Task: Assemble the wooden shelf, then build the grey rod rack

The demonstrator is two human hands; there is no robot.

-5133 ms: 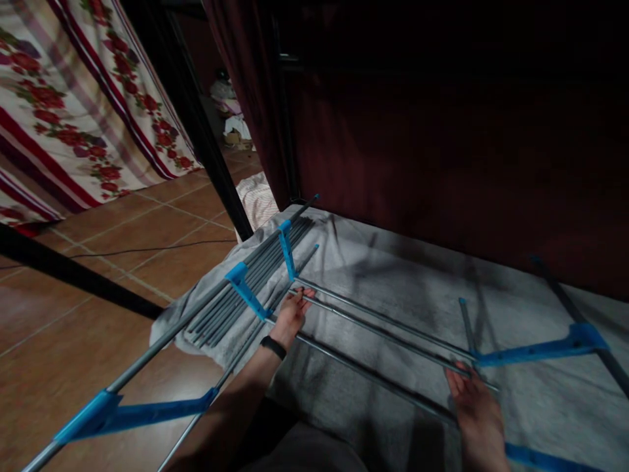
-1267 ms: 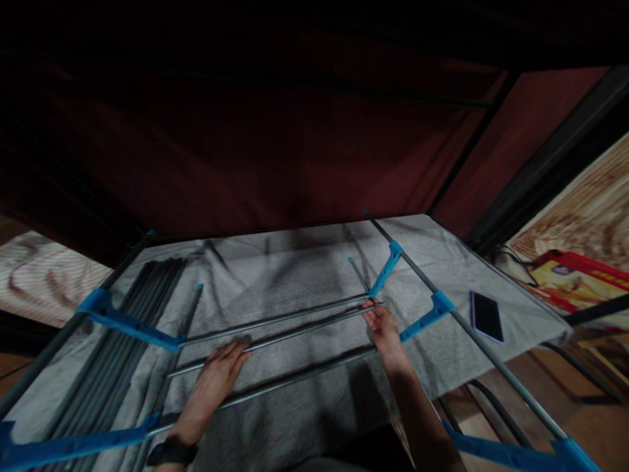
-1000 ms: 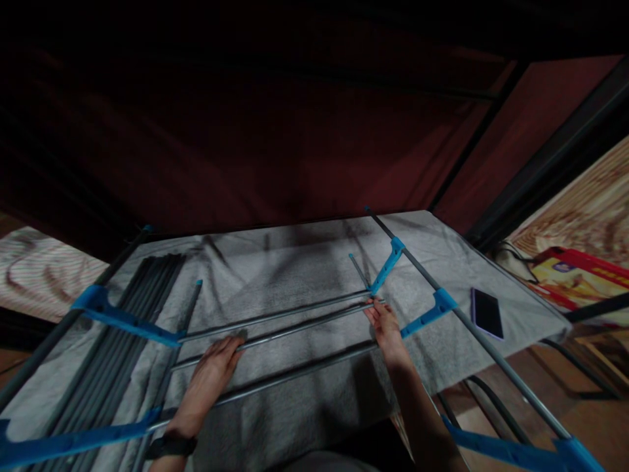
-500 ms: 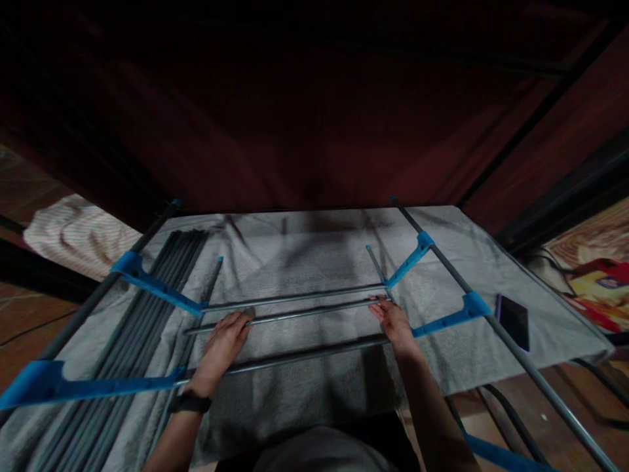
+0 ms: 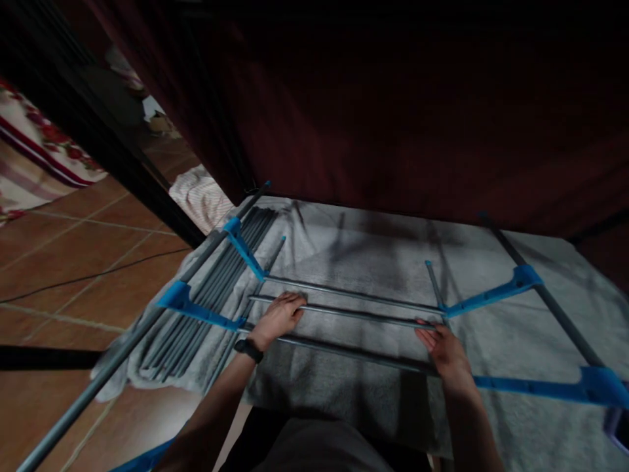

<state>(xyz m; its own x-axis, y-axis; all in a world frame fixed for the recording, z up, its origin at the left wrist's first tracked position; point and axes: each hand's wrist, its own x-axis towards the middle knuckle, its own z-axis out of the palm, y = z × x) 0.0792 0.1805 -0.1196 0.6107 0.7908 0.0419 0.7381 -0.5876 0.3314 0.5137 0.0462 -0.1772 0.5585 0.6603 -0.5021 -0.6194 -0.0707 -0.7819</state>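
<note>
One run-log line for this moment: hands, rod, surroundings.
left hand: holds middle rod from above | right hand: holds its right end | rod: between far crossbar and near crossbar | farther left: rod bundle on grey cloth

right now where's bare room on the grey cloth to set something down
Widest: the grey cloth, mid-span, between the far crossbar and the dark red curtain. Smaller: right of the right hand, between the two blue brackets. Crowded: the left side, under a bundle of grey tubes.
</note>
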